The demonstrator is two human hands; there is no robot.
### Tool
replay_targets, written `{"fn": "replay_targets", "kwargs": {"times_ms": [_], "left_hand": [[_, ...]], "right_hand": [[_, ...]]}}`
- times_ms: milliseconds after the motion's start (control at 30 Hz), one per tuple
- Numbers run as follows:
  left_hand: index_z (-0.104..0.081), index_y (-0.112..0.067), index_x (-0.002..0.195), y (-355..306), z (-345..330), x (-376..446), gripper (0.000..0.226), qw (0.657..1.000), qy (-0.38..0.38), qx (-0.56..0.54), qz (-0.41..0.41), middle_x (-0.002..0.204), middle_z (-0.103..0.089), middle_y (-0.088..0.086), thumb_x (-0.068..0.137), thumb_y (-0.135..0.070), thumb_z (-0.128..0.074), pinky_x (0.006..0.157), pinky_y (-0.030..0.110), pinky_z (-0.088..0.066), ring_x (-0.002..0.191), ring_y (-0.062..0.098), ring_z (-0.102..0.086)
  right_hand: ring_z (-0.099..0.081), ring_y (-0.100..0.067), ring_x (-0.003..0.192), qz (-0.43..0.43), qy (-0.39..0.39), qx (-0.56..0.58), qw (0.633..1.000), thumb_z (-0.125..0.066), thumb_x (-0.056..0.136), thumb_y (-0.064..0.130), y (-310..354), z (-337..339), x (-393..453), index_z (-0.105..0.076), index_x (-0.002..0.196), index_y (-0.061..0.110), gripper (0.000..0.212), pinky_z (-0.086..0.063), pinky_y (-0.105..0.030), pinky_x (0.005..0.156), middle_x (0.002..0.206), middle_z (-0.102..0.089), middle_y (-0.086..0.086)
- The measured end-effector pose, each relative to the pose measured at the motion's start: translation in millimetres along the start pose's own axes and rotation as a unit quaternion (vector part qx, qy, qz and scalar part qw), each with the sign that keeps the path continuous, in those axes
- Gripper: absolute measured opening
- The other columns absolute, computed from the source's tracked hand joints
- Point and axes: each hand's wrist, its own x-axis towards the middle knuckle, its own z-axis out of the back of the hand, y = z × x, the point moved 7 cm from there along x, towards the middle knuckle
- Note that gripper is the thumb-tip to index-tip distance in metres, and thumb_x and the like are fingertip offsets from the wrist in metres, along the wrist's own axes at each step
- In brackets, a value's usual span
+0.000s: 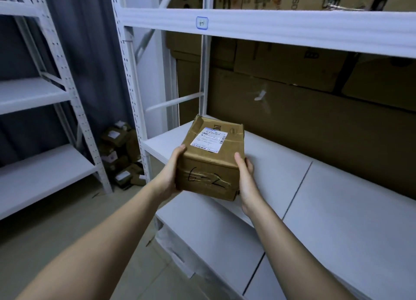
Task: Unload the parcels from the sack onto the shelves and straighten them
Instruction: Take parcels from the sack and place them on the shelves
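Note:
I hold a brown cardboard parcel (212,158) between both hands, over the left end of a white shelf board (315,187). It has a white shipping label on top and "6-2" written in black on its near face. My left hand (172,170) grips its left side, thumb on the top edge. My right hand (245,176) grips its right side in the same way. Whether the parcel's bottom touches the shelf board I cannot tell. The sack is not in view.
A higher shelf beam with a small tag (202,23) runs overhead. Large cardboard sheets (315,110) stand behind the rack. A second white rack (45,92) stands at left. Several parcels (121,155) lie heaped on the floor between the racks.

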Motion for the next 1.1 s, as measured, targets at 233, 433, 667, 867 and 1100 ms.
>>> {"fn": "replay_targets", "kwargs": {"times_ms": [233,433,667,867,1100], "left_hand": [[-0.063,-0.033,0.106,-45,105,71,0.06,0.998,0.021,0.058,0.004,0.08,-0.075,-0.007,0.067,-0.077,-0.052,0.057,0.026,-0.051,0.091,0.015,-0.066],[-0.063,-0.035,0.115,-83,172,124,0.073,0.991,0.087,0.091,0.035,0.098,-0.075,-0.002,0.059,-0.081,-0.056,0.063,0.029,-0.052,0.095,0.017,-0.07],[-0.058,-0.031,0.105,-110,216,189,0.057,0.991,0.069,0.105,0.036,0.092,-0.07,-0.004,0.073,-0.078,-0.051,0.069,0.033,-0.046,0.094,0.014,-0.061],[-0.041,-0.026,0.135,-118,225,249,0.075,0.993,0.046,0.092,0.056,0.126,-0.057,0.004,0.079,-0.075,-0.049,0.099,0.045,-0.042,0.112,0.02,-0.054],[-0.055,-0.006,0.107,-106,236,290,0.081,0.986,0.006,0.031,0.165,0.096,-0.069,0.014,0.069,-0.078,-0.057,0.076,0.045,-0.054,0.095,0.032,-0.065]], "right_hand": [[-0.062,-0.003,0.088,-0.063,-0.016,0.002,0.998,-0.048,0.089,0.06,-41,-111,48,-0.047,0.128,0.026,0.052,-0.052,-0.016,0.06,0.114,-0.064,0.003],[-0.065,-0.018,0.096,-0.111,-0.04,0.025,0.993,-0.05,0.084,0.067,-63,-192,78,-0.041,0.131,0.028,0.062,-0.053,-0.032,0.069,0.113,-0.065,-0.001],[-0.063,-0.019,0.099,-0.095,-0.099,0.059,0.989,-0.057,0.086,0.056,-84,-245,128,-0.039,0.132,0.024,0.058,-0.054,-0.034,0.072,0.113,-0.063,-0.002],[-0.058,-0.02,0.108,-0.054,-0.159,0.088,0.982,-0.061,0.089,0.044,-106,-268,186,-0.038,0.13,0.026,0.051,-0.051,-0.036,0.086,0.13,-0.051,-0.006],[-0.05,-0.022,0.114,-0.03,-0.221,0.058,0.973,-0.061,0.089,0.043,-124,-282,227,-0.032,0.143,0.025,0.065,-0.043,-0.031,0.086,0.14,-0.04,-0.003]]}}
